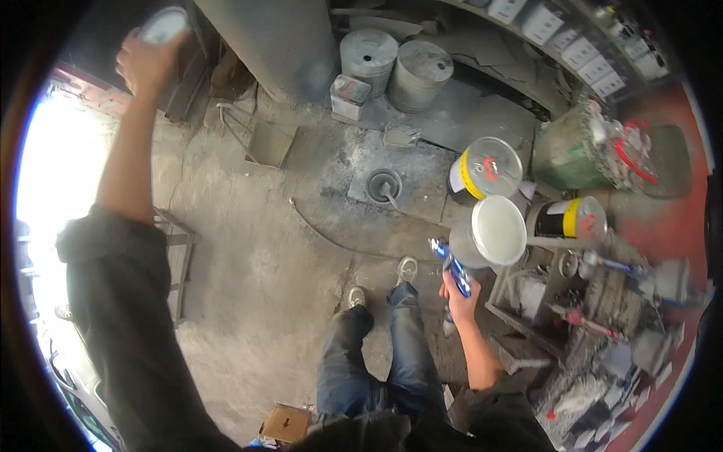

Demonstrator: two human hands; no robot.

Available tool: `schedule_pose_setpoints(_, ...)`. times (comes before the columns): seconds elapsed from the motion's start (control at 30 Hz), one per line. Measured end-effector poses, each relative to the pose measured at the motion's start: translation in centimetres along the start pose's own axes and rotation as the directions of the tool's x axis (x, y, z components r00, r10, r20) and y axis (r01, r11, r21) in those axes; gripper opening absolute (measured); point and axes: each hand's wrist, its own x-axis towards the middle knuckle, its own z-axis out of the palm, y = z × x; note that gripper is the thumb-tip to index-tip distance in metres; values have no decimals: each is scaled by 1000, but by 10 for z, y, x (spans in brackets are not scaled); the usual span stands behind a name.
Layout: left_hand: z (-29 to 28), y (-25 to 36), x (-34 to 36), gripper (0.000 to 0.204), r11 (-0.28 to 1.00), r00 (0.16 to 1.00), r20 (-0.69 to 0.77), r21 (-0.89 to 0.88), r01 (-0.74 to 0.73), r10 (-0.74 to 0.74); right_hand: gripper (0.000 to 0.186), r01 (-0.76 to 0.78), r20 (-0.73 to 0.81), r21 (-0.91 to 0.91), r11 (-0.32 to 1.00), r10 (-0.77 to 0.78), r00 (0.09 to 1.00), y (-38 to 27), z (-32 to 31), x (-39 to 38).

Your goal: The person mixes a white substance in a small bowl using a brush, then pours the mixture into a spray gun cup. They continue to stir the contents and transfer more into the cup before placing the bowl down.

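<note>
My left hand [143, 64] is raised far out at the upper left, its fingers closed around a round, whitish cup-like thing [164, 27]. What the cup holds cannot be made out. Lower right of the middle, my right hand [462, 298] grips a shiny blue metal spray gun [457, 276], its front end pointing away from me. Just beyond that hand, a white bucket [500, 230] with a pale top stands close to the spray gun. A drum with a yellow band [486, 167] is behind the bucket.
A hose [324, 238] lies curved across the concrete floor. Farther off stand a small dark pot [384, 185], a dustpan [269, 144] and two metal drums [369, 56]. A cluttered wooden rack [520, 301] is at the right. A cardboard box [286, 423] sits near my legs.
</note>
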Motion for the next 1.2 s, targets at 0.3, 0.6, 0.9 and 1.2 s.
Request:
schedule_pose_setpoints(0.3,238,9,-373,103,763,898,439,-570,303,-29,21,-270,36,-257,928,289,957,300,-37,233)
schedule_pose_setpoints(0.6,407,40,-643,100,584,737,565,-759,287,372,36,-329,184,-657,679,567,803,500,-137,334)
schedule_pose_setpoints(0.9,466,99,-662,113,538,580,679,-724,431,450,37,-379,90,-701,603,603,792,538,-187,359)
schedule_pose_setpoints(1.2,471,105,-670,108,445,497,747,-663,602,442,47,-328,48,-777,538,570,820,533,-195,368)
